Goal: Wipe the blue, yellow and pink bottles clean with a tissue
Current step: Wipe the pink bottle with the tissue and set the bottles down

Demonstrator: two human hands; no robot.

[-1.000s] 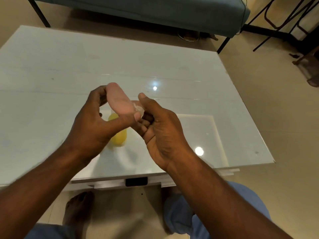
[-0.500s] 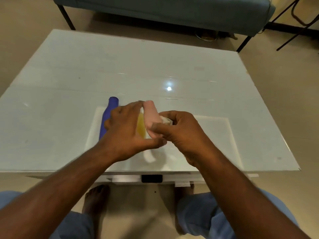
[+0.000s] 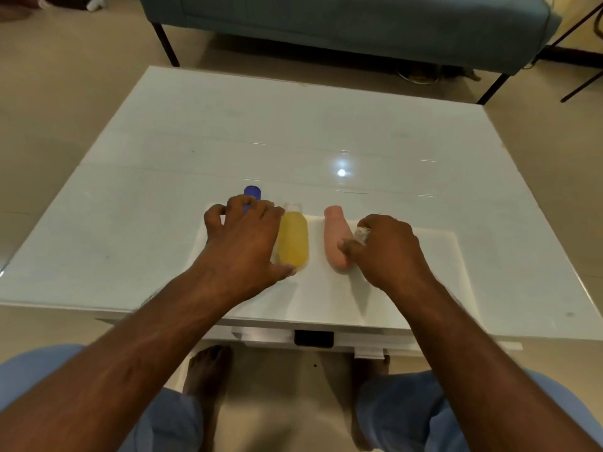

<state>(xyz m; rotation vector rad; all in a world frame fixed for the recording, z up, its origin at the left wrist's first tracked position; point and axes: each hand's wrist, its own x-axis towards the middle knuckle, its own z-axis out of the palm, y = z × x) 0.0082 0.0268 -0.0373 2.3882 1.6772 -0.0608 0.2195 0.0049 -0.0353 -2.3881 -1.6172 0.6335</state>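
Right hand (image 3: 386,252): fingers curled around a crumpled tissue (image 3: 361,235), thumb touching the side of the pink bottle (image 3: 336,238). Left hand (image 3: 243,243): fingers bent and spread over the blue bottle (image 3: 252,193), only its cap end visible; grip not discernible. Three bottles lying side by side on a white mat (image 3: 434,256) on the glossy tabletop (image 3: 293,125): blue, yellow bottle (image 3: 292,241), pink. Beyond, a teal sofa (image 3: 342,24).

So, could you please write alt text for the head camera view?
On a white table lie a blue bottle, a yellow bottle and a pink bottle. The left hand covers the blue one; the right hand holds a tissue.
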